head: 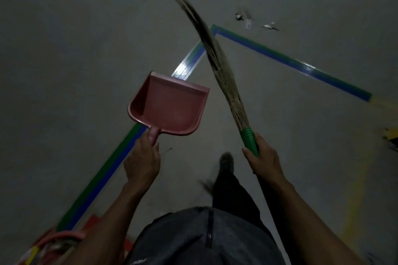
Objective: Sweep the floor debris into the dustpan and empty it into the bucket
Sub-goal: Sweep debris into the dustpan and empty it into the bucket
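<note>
My left hand (143, 160) grips the short handle of a pink dustpan (170, 106), held in the air with its inside showing no debris. My right hand (263, 157) grips the green handle of a grass broom (219, 64), whose bristles point up and away, off the floor. Small bits of debris (247, 18) lie on the grey floor far ahead to the right, beyond the tape corner. An orange bucket (62, 241) with things in it shows at the bottom left, partly hidden by my left arm.
Green and blue floor tape (290, 61) forms a corner ahead and runs back along my left. My foot (226, 160) steps forward between my hands. A yellow and dark object (392, 135) sits at the right edge. A faint yellow mark stains the floor on the right.
</note>
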Action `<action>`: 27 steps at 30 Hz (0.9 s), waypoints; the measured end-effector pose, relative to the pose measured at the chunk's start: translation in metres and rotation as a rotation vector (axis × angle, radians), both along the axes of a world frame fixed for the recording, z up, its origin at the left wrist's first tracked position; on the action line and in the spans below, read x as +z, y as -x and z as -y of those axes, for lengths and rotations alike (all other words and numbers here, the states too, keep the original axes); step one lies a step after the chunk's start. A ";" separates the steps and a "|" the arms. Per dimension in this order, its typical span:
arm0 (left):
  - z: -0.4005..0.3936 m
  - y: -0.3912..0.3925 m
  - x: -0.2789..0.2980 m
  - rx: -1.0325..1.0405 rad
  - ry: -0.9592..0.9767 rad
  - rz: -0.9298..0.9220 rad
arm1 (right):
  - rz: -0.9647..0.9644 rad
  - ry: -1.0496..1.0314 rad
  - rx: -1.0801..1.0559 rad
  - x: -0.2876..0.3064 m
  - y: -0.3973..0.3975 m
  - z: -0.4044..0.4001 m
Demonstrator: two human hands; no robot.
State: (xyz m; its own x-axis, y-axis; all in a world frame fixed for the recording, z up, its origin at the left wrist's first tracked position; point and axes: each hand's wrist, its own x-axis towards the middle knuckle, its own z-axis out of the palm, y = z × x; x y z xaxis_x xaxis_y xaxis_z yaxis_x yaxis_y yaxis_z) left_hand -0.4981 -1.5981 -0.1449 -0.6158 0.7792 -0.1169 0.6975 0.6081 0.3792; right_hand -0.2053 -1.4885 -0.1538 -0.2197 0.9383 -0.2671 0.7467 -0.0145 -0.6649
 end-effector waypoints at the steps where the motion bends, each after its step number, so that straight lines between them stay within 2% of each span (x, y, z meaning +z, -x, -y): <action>1: -0.026 -0.008 0.001 -0.008 0.000 0.001 | 0.006 0.009 0.003 -0.003 -0.006 -0.025; 13: -0.314 -0.060 0.028 -0.093 0.042 -0.025 | 0.022 0.084 -0.106 0.028 -0.062 -0.293; 22: -0.530 -0.045 -0.006 -0.166 0.038 0.014 | 0.055 0.116 -0.203 0.006 -0.060 -0.486; 27: -0.654 -0.029 -0.004 -0.213 0.061 0.036 | 0.083 0.128 -0.241 0.013 -0.045 -0.597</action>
